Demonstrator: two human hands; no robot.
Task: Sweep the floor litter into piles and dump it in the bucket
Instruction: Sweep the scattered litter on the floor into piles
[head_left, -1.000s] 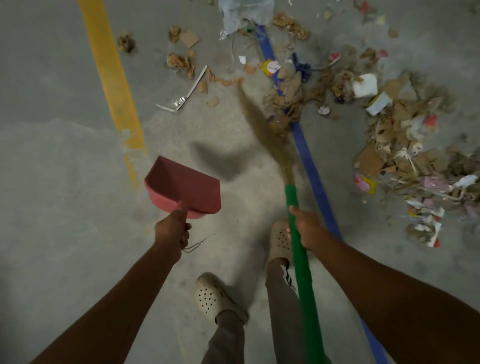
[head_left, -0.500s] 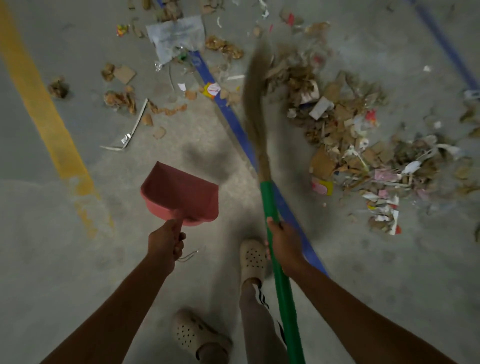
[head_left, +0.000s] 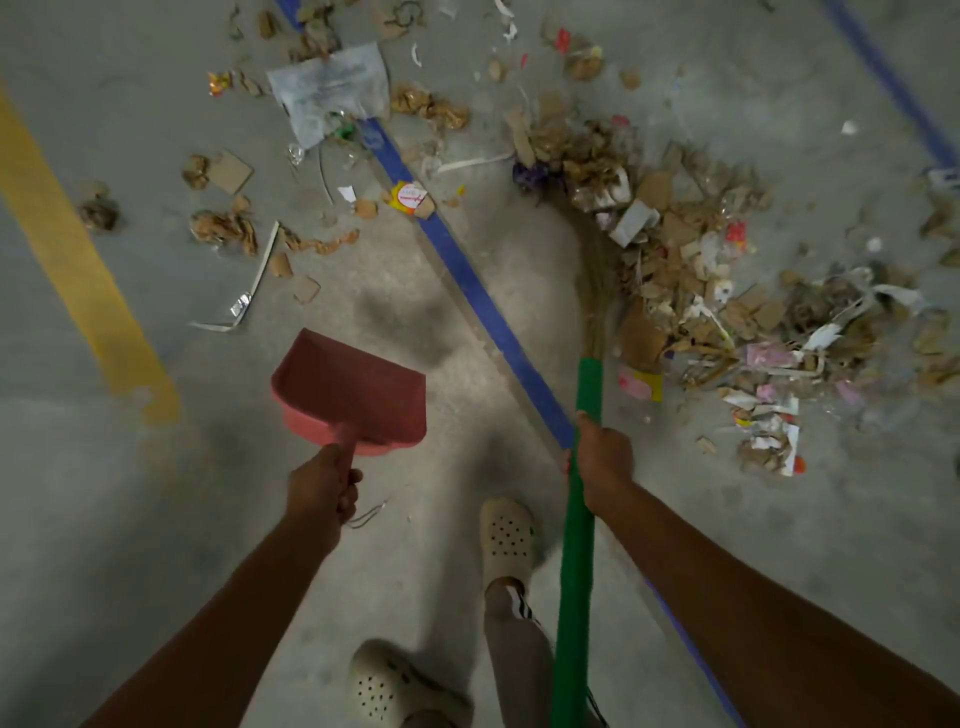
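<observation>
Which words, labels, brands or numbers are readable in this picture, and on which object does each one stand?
Nothing here can be read.
The grey plastic bag: faint print, too blurred.
The round white sticker: red print, too small.
The pink wrapper: marks, too blurred.

We look down on a grey concrete floor (head_left: 130, 545), dimly lit and blotchy, crossed by a broad yellow stripe (head_left: 67, 249) at the left, a blue stripe (head_left: 483, 306) through the middle and a second blue stripe (head_left: 883, 67) far right.

Matt plastic dustpan (head_left: 347, 388), rough concrete floor (head_left: 156, 519)
</observation>
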